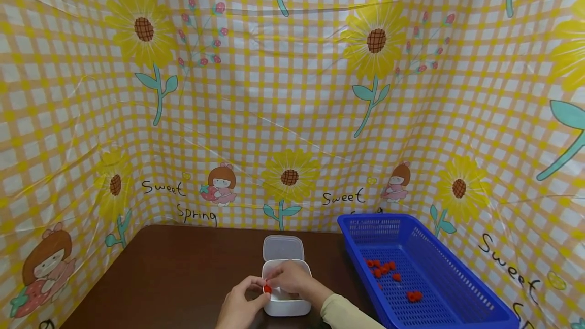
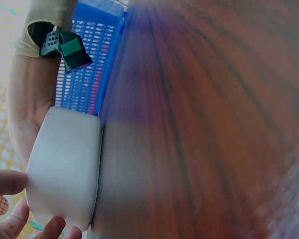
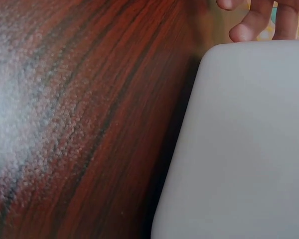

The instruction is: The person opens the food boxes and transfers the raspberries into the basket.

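Observation:
A small white open-topped box [image 1: 287, 309] stands on the table, its translucent lid [image 1: 283, 249] folded back behind it. At its left rim my left hand [image 1: 244, 299] pinches a small red raspberry-like piece [image 1: 267, 289] between thumb and index finger. The hand's other fingers [image 2: 51, 228] lie by the box's end wall in the left wrist view. My right hand [image 1: 291, 276] reaches over the right rim into the box, fingers pointing left, close beside the red piece. What its fingertips hold is hidden, and I cannot tell. The right wrist view is mostly the box's white side wall [image 3: 254, 139].
To the right stands a blue slotted basket [image 1: 450, 288] with several similar red pieces [image 1: 384, 268] inside. The dark wooden table [image 1: 183, 273] stretches left of the box. A yellow checked cloth [image 1: 292, 100] with sunflowers surrounds the back and sides.

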